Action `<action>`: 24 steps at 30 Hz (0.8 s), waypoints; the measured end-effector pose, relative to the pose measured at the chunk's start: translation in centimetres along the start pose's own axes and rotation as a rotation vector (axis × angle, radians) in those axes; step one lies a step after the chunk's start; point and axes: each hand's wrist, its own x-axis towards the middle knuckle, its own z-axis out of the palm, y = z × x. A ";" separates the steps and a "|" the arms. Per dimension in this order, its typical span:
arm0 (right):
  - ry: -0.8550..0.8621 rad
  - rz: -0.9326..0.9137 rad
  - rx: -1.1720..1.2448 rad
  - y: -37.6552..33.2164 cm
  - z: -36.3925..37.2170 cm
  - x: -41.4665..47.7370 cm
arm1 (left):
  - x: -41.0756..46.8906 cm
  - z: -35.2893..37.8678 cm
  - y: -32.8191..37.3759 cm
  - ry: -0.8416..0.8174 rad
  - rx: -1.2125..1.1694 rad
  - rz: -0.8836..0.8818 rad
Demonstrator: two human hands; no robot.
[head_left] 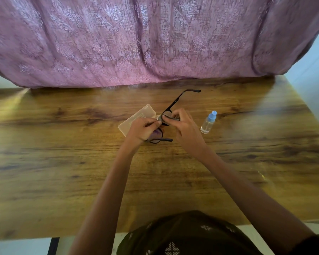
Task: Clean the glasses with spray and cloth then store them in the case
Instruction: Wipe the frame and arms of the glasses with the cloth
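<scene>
Both hands hold the glasses (168, 111) above the table (63, 162): left hand (143, 130) pinches the frame, right hand (184, 126) pinches the cloth (164, 117) on one lens. Wiping looks underway. Next, the other lens. Case (136, 119) lies just left; spray bottle (208, 123) stands right.

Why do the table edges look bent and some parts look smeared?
In the head view, the wide-angle lens bows the table edges and the pink curtain; the curtain is smeared by motion blur; the hands' area and the spray bottle are only slightly soft; pale glare washes the tabletop's far left.
</scene>
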 end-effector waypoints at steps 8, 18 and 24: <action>-0.014 0.080 0.173 0.4 0.1 -0.3 | 0.0 -0.4 -0.2 0.015 -0.057 -0.030; -0.021 0.014 0.019 0.3 -0.6 -0.5 | 0.3 -0.7 0.0 0.036 -0.071 -0.056; -0.022 0.013 -0.018 0.4 -0.2 -0.7 | 0.1 -0.7 -0.1 0.017 -0.059 -0.033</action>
